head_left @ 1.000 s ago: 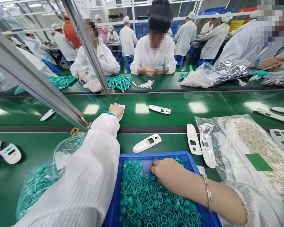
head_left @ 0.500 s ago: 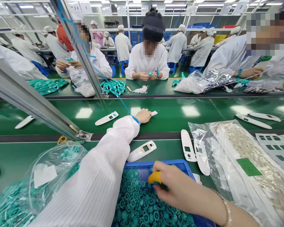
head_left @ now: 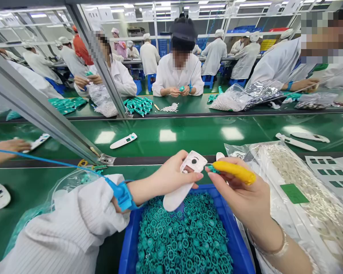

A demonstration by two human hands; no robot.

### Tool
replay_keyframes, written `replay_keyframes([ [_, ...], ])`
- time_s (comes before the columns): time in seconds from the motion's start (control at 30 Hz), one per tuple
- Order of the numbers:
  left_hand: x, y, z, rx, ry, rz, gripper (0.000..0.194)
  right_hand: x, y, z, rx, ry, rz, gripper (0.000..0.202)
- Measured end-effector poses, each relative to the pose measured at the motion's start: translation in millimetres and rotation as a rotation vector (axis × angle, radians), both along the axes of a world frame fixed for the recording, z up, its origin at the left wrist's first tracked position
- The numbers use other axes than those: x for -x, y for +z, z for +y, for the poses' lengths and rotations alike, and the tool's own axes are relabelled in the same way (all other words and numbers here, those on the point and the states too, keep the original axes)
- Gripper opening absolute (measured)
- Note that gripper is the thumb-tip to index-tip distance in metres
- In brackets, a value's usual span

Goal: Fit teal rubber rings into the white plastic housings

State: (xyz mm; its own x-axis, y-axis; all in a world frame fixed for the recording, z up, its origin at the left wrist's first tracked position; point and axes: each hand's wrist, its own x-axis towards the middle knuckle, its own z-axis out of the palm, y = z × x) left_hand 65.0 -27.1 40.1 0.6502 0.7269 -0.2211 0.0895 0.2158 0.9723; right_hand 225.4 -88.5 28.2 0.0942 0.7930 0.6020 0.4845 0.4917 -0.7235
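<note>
Blue bin [head_left: 130, 236] nearest, teal rings [head_left: 183, 239] inside. White shell [head_left: 177, 197] over bin's far end; left hand [head_left: 167, 175] grips its holed half. Best: hold shell still, pinch softly. Shell's long axis slants: plain end down toward bin, holed end up, away. Right hand [head_left: 240, 194] pinches teal part [head_left: 213, 169] over bin's far right corner.

Factory assembly floor, long green workbenches [head_left: 28, 190], white-coated workers [head_left: 178, 74], blue stools [head_left: 208, 81]
</note>
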Motion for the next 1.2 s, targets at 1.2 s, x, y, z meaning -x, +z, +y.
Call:
replay_keyframes([
  [1.2,-3.6,-5.7,-42.5,-0.110,-0.026,-0.003,0.042,4.6,7.8,-5.5,-0.070,-0.063,-0.581,0.009],
])
